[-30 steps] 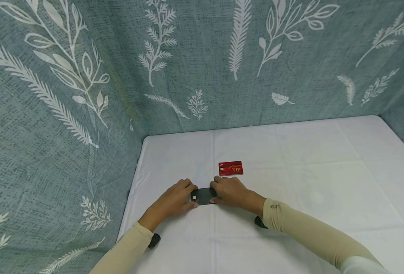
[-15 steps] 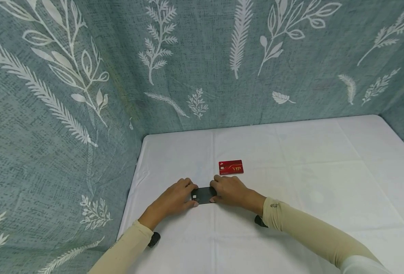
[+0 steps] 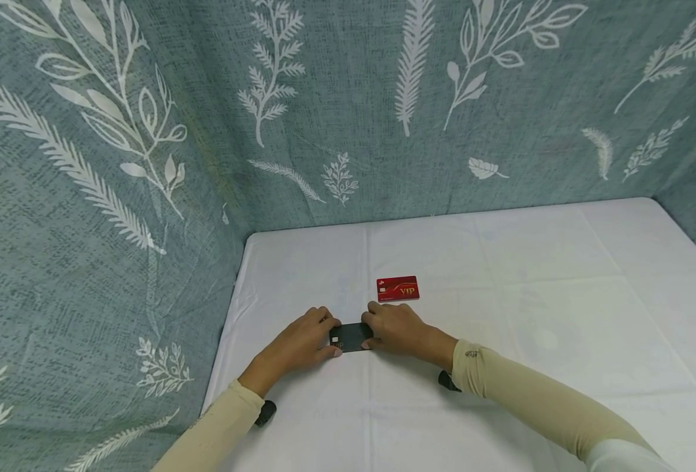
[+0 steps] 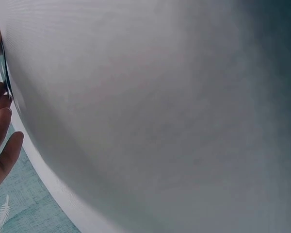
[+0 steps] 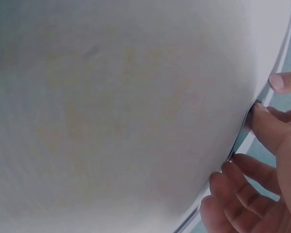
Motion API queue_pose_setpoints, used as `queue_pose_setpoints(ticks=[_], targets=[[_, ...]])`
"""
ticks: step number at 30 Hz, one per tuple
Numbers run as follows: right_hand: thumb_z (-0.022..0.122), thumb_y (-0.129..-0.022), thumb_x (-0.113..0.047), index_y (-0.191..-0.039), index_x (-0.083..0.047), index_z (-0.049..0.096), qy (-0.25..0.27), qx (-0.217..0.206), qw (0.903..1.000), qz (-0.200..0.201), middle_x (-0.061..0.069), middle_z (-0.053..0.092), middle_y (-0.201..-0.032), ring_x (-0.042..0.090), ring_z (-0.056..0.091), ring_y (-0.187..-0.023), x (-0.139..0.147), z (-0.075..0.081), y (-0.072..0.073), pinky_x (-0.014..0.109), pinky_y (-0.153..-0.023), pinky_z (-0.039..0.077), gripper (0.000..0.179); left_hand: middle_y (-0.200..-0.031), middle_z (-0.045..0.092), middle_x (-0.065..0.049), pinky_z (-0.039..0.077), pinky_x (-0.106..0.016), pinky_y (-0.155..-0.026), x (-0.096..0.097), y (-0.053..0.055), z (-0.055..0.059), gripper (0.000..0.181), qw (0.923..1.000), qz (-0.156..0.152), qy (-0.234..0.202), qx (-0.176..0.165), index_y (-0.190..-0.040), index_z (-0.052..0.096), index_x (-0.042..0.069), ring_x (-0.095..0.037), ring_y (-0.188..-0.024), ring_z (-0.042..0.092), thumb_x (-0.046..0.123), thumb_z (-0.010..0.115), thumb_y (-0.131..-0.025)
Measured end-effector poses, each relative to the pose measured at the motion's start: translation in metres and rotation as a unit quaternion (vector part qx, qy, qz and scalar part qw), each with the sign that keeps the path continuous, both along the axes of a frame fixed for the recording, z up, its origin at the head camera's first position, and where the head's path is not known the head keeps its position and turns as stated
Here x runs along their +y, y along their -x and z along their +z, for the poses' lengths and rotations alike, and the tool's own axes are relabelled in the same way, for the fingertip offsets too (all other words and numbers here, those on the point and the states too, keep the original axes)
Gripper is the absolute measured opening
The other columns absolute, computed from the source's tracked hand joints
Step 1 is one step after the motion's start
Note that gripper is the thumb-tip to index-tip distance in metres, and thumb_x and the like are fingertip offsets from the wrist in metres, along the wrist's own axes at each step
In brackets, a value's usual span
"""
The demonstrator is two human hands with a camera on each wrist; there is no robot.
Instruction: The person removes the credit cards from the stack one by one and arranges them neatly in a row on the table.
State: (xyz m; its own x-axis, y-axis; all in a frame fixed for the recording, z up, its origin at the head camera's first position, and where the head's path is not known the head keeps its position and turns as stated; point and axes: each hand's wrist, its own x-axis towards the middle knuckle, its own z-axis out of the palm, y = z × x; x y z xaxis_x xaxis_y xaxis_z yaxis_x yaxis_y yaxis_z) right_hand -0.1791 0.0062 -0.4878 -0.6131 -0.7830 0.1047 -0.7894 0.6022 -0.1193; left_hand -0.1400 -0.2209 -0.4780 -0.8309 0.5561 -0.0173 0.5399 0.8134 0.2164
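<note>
A dark grey card (image 3: 350,337) with a small chip lies level between my two hands, just over or on the white cloth; I cannot tell which. My left hand (image 3: 301,342) grips its left end, thumb at the near edge and fingers at the far edge. At the opposite end, my right hand (image 3: 399,329) holds the card in the same way and covers that end. Beyond the right hand's knuckles lies a red card (image 3: 398,288) with gold VIP lettering. In the right wrist view the dark card (image 5: 240,131) appears only as a thin edge by the fingertips.
A white cloth (image 3: 531,314) covers the table. Grey-green curtains (image 3: 348,105) with white leaf prints hang behind it and at its sides. Black wrist devices show under the left sleeve (image 3: 221,426) and the right sleeve (image 3: 531,400).
</note>
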Motion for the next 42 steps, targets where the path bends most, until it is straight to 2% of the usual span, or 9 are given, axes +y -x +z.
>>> queue_pose_setpoints(ticks=[7, 28, 42], targets=[[0.074, -0.077, -0.047, -0.102, -0.012, 0.068, -0.001, -0.014, 0.9999, -0.001, -0.001, 0.058, -0.087, 0.007, 0.054, -0.066, -0.0006, -0.0009, 0.0009, 0.022, -0.057, 0.048, 0.043, -0.105, 0.054, 0.002, 0.045, -0.028, -0.077, 0.0001, -0.0008, 0.0014, 0.046, 1.0000, 0.001, -0.002, 0.001, -0.114, 0.063, 0.010, -0.009, -0.088, 0.046, 0.040, 0.073, -0.081], [0.074, -0.077, -0.047, -0.105, -0.014, 0.067, 0.007, -0.007, 0.9999, 0.006, 0.001, 0.059, -0.090, 0.008, 0.057, -0.067, 0.0003, -0.0021, 0.0012, 0.023, -0.061, 0.051, 0.044, -0.104, 0.054, 0.003, 0.045, -0.027, -0.077, -0.0003, -0.0019, 0.0025, 0.045, 1.0000, -0.001, -0.004, 0.003, -0.114, 0.063, 0.011, -0.009, -0.087, 0.046, 0.041, 0.072, -0.082], [0.072, -0.079, -0.047, -0.109, -0.015, 0.066, -0.002, -0.025, 0.9997, 0.007, 0.001, 0.060, -0.092, 0.009, 0.058, -0.070, 0.0006, 0.0011, 0.0014, 0.024, -0.062, 0.051, 0.044, -0.105, 0.055, 0.002, 0.045, -0.028, -0.078, -0.0012, -0.0020, 0.0006, 0.046, 1.0000, -0.001, -0.002, 0.008, -0.115, 0.063, 0.010, -0.009, -0.088, 0.047, 0.041, 0.072, -0.082]])
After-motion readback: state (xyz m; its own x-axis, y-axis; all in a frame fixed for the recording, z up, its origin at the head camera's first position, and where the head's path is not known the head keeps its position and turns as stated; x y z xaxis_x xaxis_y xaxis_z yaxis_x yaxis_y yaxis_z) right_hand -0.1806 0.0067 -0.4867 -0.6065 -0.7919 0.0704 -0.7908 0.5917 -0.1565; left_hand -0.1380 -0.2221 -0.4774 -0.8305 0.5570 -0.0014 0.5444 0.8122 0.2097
